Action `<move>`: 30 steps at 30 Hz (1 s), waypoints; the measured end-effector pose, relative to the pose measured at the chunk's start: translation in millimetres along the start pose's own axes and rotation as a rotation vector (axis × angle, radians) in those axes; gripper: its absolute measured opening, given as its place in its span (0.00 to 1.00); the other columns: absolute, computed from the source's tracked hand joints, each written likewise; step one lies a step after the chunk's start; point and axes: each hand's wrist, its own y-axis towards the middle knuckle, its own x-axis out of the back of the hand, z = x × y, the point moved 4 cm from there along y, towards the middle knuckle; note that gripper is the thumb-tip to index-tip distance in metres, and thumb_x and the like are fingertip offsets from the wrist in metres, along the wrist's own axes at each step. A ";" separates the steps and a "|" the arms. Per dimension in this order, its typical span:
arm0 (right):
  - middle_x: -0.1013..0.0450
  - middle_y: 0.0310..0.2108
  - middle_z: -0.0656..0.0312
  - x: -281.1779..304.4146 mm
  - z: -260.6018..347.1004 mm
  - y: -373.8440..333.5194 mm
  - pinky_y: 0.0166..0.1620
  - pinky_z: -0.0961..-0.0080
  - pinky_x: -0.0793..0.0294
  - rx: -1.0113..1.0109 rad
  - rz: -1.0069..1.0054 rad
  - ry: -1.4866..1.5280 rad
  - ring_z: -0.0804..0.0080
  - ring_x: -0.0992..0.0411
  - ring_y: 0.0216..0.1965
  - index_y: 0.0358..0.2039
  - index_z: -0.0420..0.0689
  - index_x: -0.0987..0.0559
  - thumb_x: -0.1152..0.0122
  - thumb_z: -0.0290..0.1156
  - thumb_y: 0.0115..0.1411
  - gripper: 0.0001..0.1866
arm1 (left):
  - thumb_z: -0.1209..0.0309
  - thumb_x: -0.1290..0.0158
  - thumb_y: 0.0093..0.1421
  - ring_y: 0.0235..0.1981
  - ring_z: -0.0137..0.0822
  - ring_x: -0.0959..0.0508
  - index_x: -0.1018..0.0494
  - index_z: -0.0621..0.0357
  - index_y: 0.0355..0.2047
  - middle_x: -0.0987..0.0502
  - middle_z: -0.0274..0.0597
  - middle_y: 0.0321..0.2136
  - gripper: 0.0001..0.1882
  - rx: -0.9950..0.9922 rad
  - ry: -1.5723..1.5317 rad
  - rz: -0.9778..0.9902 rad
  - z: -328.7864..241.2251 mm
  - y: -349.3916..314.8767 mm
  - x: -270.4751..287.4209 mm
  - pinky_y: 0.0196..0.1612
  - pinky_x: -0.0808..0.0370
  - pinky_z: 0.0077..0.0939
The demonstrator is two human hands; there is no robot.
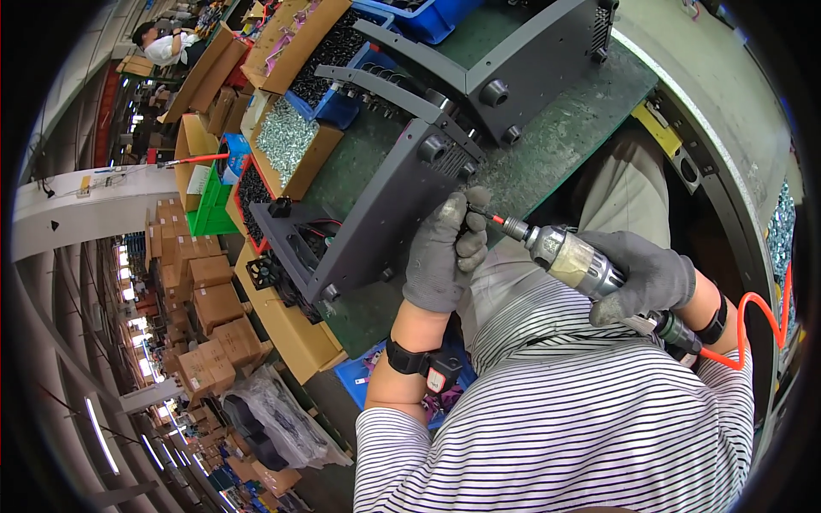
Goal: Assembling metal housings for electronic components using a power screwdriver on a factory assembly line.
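Observation:
My right hand (654, 278), in a grey glove, is wrapped round a silver air screwdriver (571, 259) fed by an orange coiled hose (757, 299). The tool's bit points left, its tip close to the fingers of my left hand (436, 256). Those gloved fingers are curled together beside the bit; a small dark thing shows at them, too small to name. Just left of that hand a dark grey metal housing (372, 214) stands on the green work surface (547, 167), with round black feet on its facing side and a fan and wires inside.
A second grey housing (539, 68) stands behind the first. To the left are a carton of silver screws (288, 137), blue bins of black parts (333, 107) and a green crate (209, 205). Stacked cardboard boxes (218, 308) lie beyond. Another person (167, 47) is at the far upper left.

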 end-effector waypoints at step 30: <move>0.31 0.33 0.63 14.1 -9.1 13.8 0.41 0.80 0.32 0.052 -0.165 0.236 0.78 0.33 0.35 0.51 0.34 0.33 0.30 0.38 0.44 0.37 | 0.58 0.44 0.54 0.28 0.37 0.25 0.24 0.56 0.37 0.25 0.42 0.27 0.16 -0.702 1.829 -0.287 -124.3 -52.5 -78.9 0.34 0.29 0.27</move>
